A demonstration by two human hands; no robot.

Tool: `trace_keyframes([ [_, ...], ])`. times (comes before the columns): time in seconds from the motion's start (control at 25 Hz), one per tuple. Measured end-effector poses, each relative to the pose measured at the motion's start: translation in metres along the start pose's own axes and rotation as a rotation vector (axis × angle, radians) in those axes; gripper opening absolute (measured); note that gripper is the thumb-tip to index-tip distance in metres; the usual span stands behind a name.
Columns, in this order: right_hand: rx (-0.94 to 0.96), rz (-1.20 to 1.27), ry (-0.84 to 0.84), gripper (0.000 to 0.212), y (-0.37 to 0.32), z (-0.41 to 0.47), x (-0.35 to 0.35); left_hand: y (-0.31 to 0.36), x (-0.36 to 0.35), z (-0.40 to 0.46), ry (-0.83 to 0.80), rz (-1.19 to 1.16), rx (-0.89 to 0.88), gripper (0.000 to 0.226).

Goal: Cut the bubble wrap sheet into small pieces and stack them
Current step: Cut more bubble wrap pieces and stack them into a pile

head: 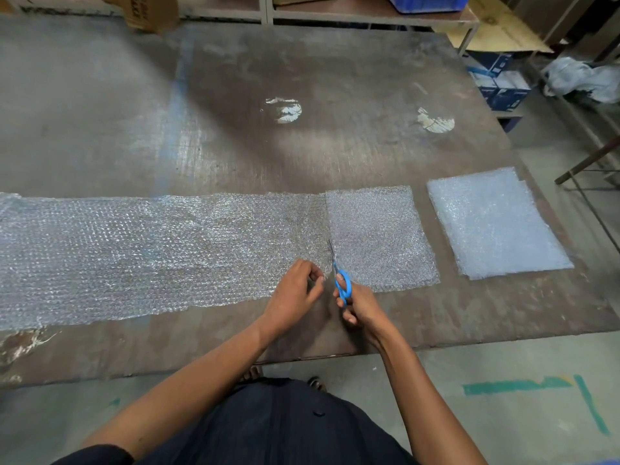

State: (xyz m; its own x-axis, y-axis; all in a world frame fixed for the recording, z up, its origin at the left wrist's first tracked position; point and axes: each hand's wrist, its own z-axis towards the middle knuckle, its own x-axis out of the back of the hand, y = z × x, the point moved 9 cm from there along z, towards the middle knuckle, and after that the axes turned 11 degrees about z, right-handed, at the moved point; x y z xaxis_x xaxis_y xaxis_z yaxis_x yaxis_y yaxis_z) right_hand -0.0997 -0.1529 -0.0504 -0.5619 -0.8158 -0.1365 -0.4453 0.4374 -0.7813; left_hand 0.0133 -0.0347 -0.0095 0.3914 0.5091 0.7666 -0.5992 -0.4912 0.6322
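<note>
A person stands at the near edge of a worn, scuffed brown worktop [335, 146], both bare arms reaching forward. Taking the blue-handled scissors [342, 280] as the landmark: the right hand [360, 307] grips them from just behind, fingers curled through the loops, the thin blades pointing away from the body into the bubble wrap sheet [151, 250]. Just left of the scissors, the left hand [295, 293] pinches the sheet's near edge, fingers together on the plastic, seemingly to keep it taut.

The sheet is a long clear strip, dimpled and glinting, its long axis running left to right across the worktop — the cut line runs crosswise, straight ahead of the blades. By the look of it the cut is barely begun; the blades must travel onward to the far edge. Right of the scissors lies the end section [379, 236], squarish and apparently still joined. Further right, apart from it, sits a stack of cut pieces [496, 223] — cloudy, pale, roughly square, edges slightly uneven.
</note>
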Motion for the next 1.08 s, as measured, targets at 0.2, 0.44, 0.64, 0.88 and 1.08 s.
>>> trace_keyframes([
  [0.2, -0.041, -0.033, 0.030, 0.046, 0.001, -0.001, -0.001, -0.003, 0.001, 0.000, 0.003, -0.021, 0.010, 0.009],
  [0.44, -0.102, 0.027, 0.024, 0.058, -0.007, 0.007, -0.006, -0.007, 0.000, 0.000, -0.004, -0.047, 0.032, 0.009],
  [0.64, -0.049, 0.019, -0.024, 0.052, -0.016, 0.017, -0.006, -0.006, 0.000, 0.002, 0.009, -0.044, 0.013, 0.009],
  [0.88, -0.027, 0.052, -0.019, 0.045, -0.016, 0.019, -0.007, -0.010, -0.002, 0.002, 0.000, -0.070, 0.025, 0.009],
  [1.08, -0.052, 0.057, -0.043, 0.055, -0.024, 0.029, -0.018, -0.011, 0.000, 0.003, -0.007, -0.077, 0.032, 0.008],
])
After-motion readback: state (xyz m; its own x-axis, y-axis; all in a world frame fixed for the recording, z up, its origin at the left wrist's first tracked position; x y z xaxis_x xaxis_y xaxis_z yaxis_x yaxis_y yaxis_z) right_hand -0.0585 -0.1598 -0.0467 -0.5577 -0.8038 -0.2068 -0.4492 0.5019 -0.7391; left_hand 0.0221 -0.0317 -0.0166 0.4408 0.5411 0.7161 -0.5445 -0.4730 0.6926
